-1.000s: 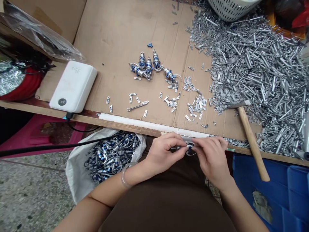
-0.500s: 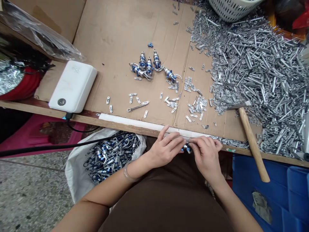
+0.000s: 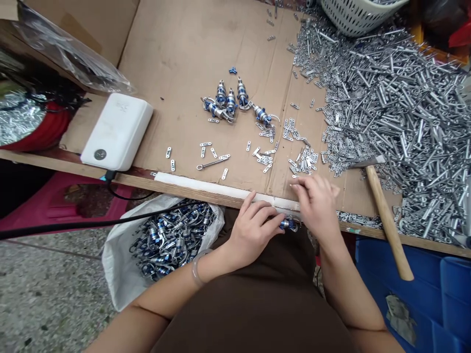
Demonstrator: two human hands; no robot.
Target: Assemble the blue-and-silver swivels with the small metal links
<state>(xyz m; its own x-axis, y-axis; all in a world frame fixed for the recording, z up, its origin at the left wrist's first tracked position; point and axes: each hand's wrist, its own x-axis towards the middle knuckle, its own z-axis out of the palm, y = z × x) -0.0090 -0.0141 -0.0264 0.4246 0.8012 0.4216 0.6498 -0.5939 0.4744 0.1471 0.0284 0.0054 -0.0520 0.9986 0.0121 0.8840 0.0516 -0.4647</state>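
Here we are on a concrete floor (image 3: 47, 294) at a long bench topped with brown cardboard (image 3: 176, 63), and it's busy! Over on the right sprawls a huge heap of silver metal strips (image 3: 397, 113), with a white plastic basket (image 3: 353, 14) at the far edge, a wooden-handled hammer (image 3: 386, 220) lying by the heap, and a blue plastic crate (image 3: 397, 274) below the bench. Down near on the left, a white sack (image 3: 117, 260) brims with blue-and-silver assemblies (image 3: 169, 240), while a white power bank (image 3: 116, 131) sits on the bench. Mid-bench, a small group of finished-looking fittings (image 3: 230, 100) lies just beyond scattered perforated metal links (image 3: 301, 162). Now to the action: the left hand (image 3: 253, 223) is curled closed, its fingers appearing to grip a blue-and-silver fitting (image 3: 288, 224) right at the bench's near edge, beside a white strip (image 3: 206, 185). The right hand (image 3: 316, 206) is up and open over the cardboard, close to those links, with nothing visible in it. This looks like the pick-up stage of a hand-assembly step, and the next move calls for that free hand to close on a single link.
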